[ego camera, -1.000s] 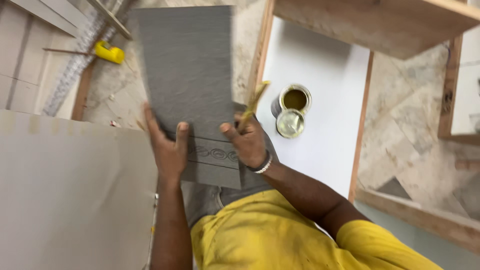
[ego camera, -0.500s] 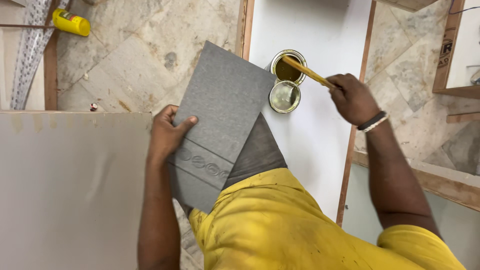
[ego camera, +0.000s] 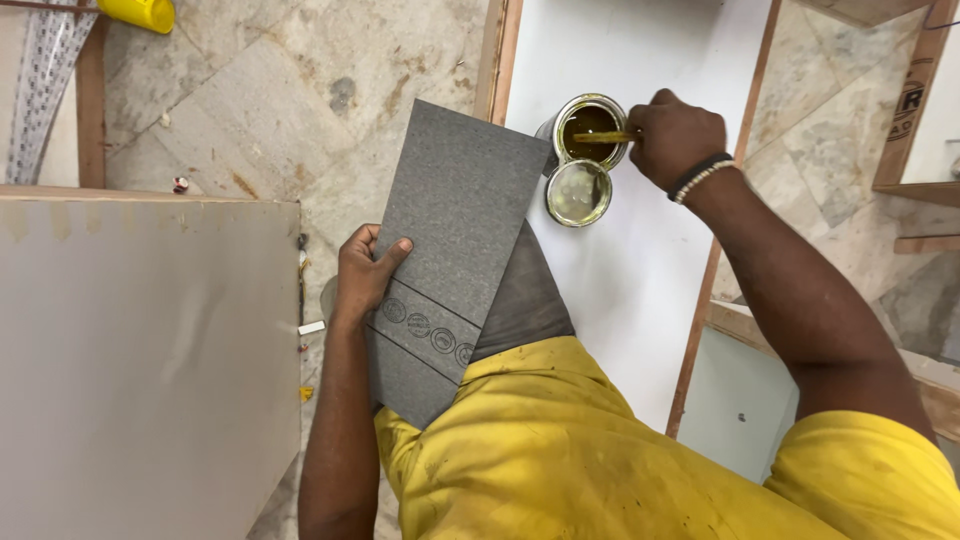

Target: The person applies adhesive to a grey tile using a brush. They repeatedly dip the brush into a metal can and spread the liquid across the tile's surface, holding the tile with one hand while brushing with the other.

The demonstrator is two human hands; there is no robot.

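Note:
My left hand [ego camera: 365, 275] grips the left edge of a grey rectangular sheet [ego camera: 455, 230] with round marks near its lower end, held tilted over my lap. My right hand [ego camera: 675, 135] holds a thin yellowish stick [ego camera: 600, 137] whose tip reaches into an open round tin [ego camera: 590, 125] of dark yellow-brown liquid. The tin's lid [ego camera: 578, 192] lies just beside it. Both stand on a white board [ego camera: 640, 260] with wooden edging. A beaded band and a dark band circle my right wrist.
A large pale grey panel [ego camera: 140, 360] fills the lower left. Beyond it is marble-patterned floor [ego camera: 270, 90], a yellow object [ego camera: 140, 12] at the top left and a patterned strip [ego camera: 40, 90]. Wooden frame pieces [ego camera: 915, 110] stand at the right.
My right hand let go of the sheet, swung right to the tin and brought the stick down into it. The left hand kept the sheet and lowered it, tilted.

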